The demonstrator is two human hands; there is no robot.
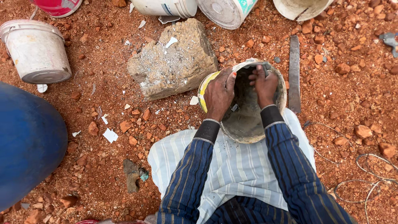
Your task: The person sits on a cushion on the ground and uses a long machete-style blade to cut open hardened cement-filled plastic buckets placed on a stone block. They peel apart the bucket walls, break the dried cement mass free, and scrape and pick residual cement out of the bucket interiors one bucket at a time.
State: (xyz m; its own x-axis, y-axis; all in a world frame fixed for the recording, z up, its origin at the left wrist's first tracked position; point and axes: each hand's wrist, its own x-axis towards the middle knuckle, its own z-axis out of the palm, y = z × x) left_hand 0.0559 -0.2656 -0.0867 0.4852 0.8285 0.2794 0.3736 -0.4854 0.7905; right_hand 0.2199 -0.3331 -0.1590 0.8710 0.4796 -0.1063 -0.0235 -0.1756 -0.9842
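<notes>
Gripping the near rim of a grimy bucket [244,124], the left hand [219,93] curls closed over its yellow edge; the right hand [264,85] is fisted inside the bucket, what it holds hidden; the bucket sits centre frame on a striped cloth [236,166]; a flat stone [174,60] lies upper left of it; a metal blade [294,74] lies to its right.

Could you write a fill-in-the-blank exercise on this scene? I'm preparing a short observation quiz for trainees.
1. Both hands reach into a tilted, dirty ____.
2. The left hand grips its ____, fingers curled over the edge.
3. Beyond it lies a large pale ____ on the red ground.
4. A long flat metal bar lies to the ____ of the right hand.

Missing words: bucket; rim; rock; right
</notes>
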